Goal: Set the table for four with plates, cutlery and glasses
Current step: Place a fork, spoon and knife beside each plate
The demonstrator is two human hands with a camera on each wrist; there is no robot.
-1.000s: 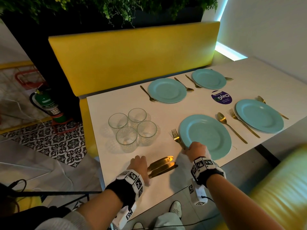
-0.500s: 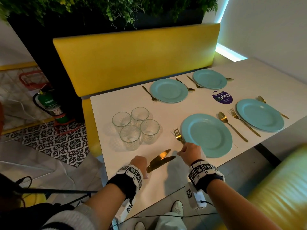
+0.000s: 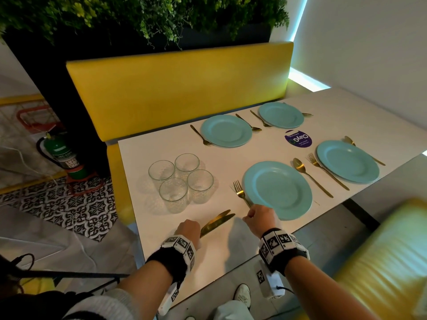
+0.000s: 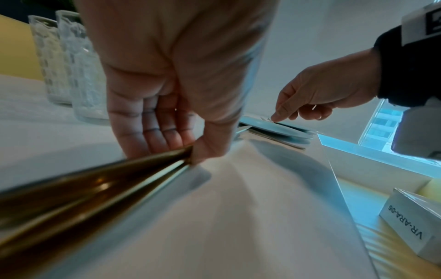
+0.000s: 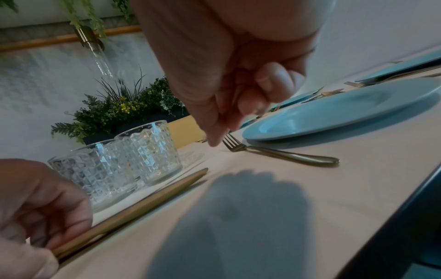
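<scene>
My left hand [image 3: 188, 228] rests near the front edge of the white table [image 3: 161, 218] and grips the handles of a bundle of gold knives [image 3: 218, 221], blades pointing toward the near teal plate [image 3: 277, 190]. The thumb pins the knives [image 4: 95, 185] against the fingers. My right hand [image 3: 260, 219] hovers with curled fingers over the handle of a gold fork [image 3: 239, 191] and holds nothing. That fork [image 5: 286, 155] lies free on the table, left of the plate [image 5: 346, 109]. Several patterned glasses [image 3: 180, 179] cluster beyond the knives.
Three more teal plates [image 3: 226, 130] [image 3: 280, 114] [image 3: 347, 160] lie with gold forks and spoons beside them. A purple sticker [image 3: 298, 139] marks the table's middle. A yellow bench [image 3: 175, 88] backs the far side; a fire extinguisher [image 3: 62, 155] stands on the floor left.
My right hand has let go of the fork and drawn back a little toward the table's front edge. In my left hand the knife blades have closed together and swung upward.
</scene>
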